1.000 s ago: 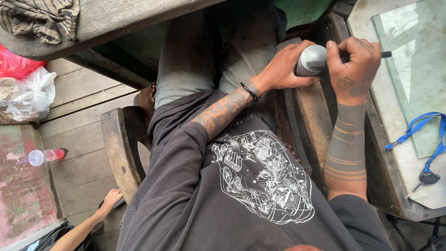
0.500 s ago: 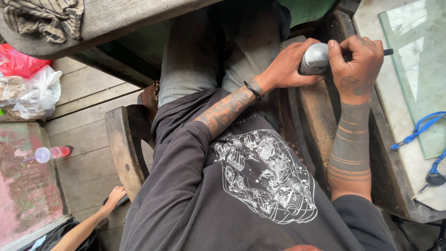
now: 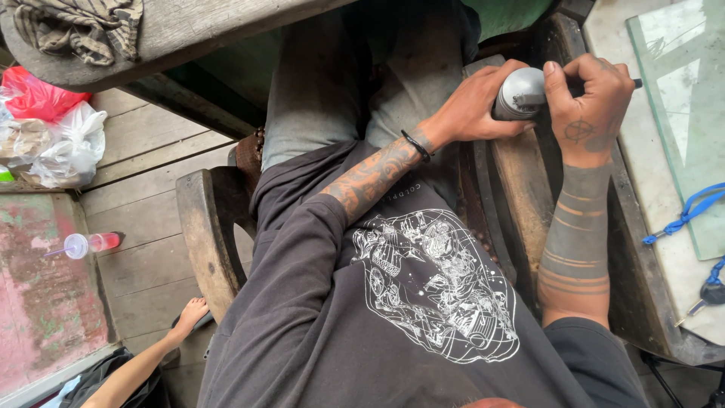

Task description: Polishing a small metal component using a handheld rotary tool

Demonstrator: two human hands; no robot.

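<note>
Between both hands, the left hand (image 3: 476, 102) grips a grey cylinder (image 3: 517, 94) while the right hand (image 3: 593, 106) pens it.

My hands work in a tight pocket; the wooden armrest (image 3: 521, 189) lies just under them, the thigh (image 3: 393, 83) crowds the left, the glass sheet (image 3: 683, 113) lies to the right. Above, the plank (image 3: 196, 30) blocks reach; only the floorboards (image 3: 143, 249) far left lie open.

Left hand (image 3: 476, 102) gripping grey cylinder (image 3: 517, 94), right hand (image 3: 589, 94) — pen (image 3: 529, 98) on it
</note>
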